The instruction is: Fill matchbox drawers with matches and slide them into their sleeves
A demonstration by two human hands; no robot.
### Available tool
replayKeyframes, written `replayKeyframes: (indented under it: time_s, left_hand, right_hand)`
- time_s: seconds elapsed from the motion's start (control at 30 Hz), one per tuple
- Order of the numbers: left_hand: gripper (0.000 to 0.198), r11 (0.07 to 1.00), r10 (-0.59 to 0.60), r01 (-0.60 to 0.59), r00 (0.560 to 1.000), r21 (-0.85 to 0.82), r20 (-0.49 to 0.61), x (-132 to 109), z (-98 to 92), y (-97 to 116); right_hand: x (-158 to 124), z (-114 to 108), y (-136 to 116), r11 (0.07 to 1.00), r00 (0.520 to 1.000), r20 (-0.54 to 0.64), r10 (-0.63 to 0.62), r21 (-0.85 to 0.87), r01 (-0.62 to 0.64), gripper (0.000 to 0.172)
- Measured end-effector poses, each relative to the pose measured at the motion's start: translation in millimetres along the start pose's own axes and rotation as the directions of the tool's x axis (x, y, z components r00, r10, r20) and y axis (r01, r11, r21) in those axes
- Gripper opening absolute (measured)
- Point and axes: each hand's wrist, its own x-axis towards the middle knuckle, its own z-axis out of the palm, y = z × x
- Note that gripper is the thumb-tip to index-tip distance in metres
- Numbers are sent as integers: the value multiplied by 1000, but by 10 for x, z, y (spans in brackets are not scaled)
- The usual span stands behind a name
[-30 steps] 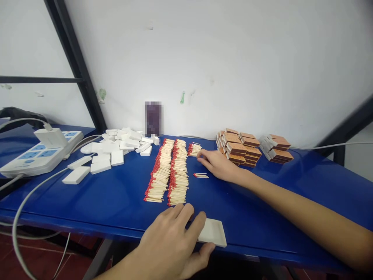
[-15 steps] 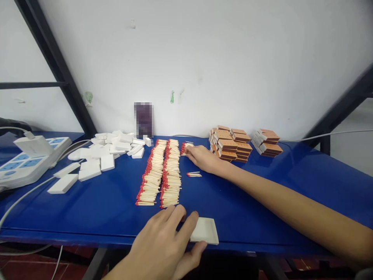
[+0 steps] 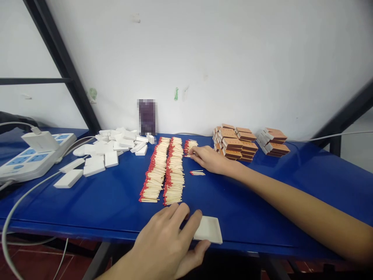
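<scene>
My left hand (image 3: pixel 171 241) grips the left end of a small white tray (image 3: pixel 208 229) between thumb and fingers at the table's front edge. My right hand (image 3: pixel 205 157) reaches to a short pile of red-headed matches (image 3: pixel 190 145), its fingertips pinched at the pile's lower end; whether a match is between them is too small to tell. Several loose matches (image 3: pixel 197 172) lie just below that hand. Two long rows of matches, a left row (image 3: pixel 155 169) and a right row (image 3: pixel 175 169), run front to back beside the pile.
White box pieces (image 3: pixel 110 147) are heaped at the back left, near a power strip (image 3: pixel 35 157) with a charger and cables. Brown matchboxes (image 3: pixel 234 142) are stacked at the back right, with a smaller stack (image 3: pixel 274 142) beyond. A blurred purple object (image 3: pixel 147 116) leans on the wall.
The view has shifted slightly, so everything sits a little further right. My right fingertips have drawn slightly down from the short pile, more of which now shows. My left hand keeps its hold.
</scene>
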Motion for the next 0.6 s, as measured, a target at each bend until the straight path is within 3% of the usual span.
replayKeyframes:
  time_s: [0.33,0.6]
  left_hand:
    - [30,1000,4,-4,1000,-2,10,6,-3,-10]
    - [29,1000,-1,1,1000,-4,20,15,-8,-3]
  right_hand:
    - [-49,13,4,1000,1000,1,3,-6,-3,27]
    - [-80,-14,-37,1000,1000,-18,-13,14,13,21]
